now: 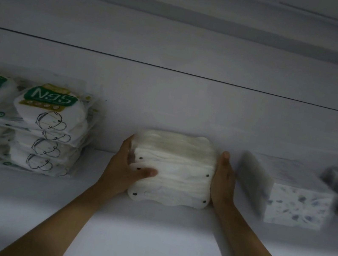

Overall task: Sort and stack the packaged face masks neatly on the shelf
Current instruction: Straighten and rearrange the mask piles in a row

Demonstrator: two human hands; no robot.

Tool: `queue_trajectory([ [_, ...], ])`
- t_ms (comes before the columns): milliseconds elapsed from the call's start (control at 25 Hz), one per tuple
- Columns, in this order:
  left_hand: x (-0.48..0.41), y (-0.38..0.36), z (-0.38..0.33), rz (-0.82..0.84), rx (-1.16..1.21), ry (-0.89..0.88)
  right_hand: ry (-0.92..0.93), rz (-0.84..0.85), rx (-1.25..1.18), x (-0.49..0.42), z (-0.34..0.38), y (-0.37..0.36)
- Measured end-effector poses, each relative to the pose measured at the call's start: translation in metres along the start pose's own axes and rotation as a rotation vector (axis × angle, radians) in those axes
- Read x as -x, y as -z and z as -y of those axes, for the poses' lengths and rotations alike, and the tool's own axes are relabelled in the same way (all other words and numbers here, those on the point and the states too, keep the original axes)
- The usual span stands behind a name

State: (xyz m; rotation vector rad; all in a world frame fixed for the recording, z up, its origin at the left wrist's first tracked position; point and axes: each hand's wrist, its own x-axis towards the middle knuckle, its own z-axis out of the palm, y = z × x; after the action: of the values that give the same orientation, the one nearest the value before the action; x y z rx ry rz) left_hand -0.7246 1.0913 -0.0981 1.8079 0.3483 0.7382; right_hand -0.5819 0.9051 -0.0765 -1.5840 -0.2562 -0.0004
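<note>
Dim white shelf point(145, 235), pale wall point(167, 105) behind. Mask stack point(173, 169) held at centre: left hand point(126, 165) curled round it, right hand point(223, 179) pressed flat, fingers straight. N95 packs point(47, 127) noted at 9 o'clock, patterned box point(299, 201) at 3.

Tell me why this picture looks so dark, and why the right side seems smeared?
Head view: dim overall, the shelf front lit brightest. Head view: the patterned box at right is smeared, likely motion blur; the white stack between the left hand and right hand and the N95 packs are sharper, though soft.
</note>
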Motion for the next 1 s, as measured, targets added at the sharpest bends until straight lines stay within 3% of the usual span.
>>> queue_trajectory([
  [280, -0.001, -0.010, 0.002, 0.033, 0.169, 0.063, -0.140, -0.085, -0.218, 0.001, -0.011, -0.009],
  [560, 0.003, -0.012, -0.001, 0.115, -0.021, 0.045, -0.088, -0.132, -0.258, 0.004, -0.004, -0.004],
  [600, 0.005, -0.013, -0.001, 0.087, -0.030, 0.037, 0.009, -0.179, -0.177, 0.003, -0.005, -0.002],
  [720, 0.009, -0.014, 0.002, 0.003, -0.071, -0.013, 0.663, -0.280, 0.313, 0.002, 0.008, 0.005],
  [800, 0.006, -0.014, 0.003, 0.076, -0.163, -0.044, 0.926, -0.076, 0.600, 0.007, 0.032, -0.007],
  [880, 0.006, -0.022, 0.006, 0.313, -0.171, -0.158, 0.946, 0.192, 0.873, 0.017, 0.052, -0.030],
  [920, 0.006, -0.022, 0.006, 0.307, -0.135, -0.190, 0.933, 0.318, 1.009, 0.021, 0.059, -0.042],
  [1000, 0.011, -0.018, 0.000, 0.180, -0.145, -0.069, 0.836, 0.560, 1.221, 0.029, 0.063, -0.061],
])
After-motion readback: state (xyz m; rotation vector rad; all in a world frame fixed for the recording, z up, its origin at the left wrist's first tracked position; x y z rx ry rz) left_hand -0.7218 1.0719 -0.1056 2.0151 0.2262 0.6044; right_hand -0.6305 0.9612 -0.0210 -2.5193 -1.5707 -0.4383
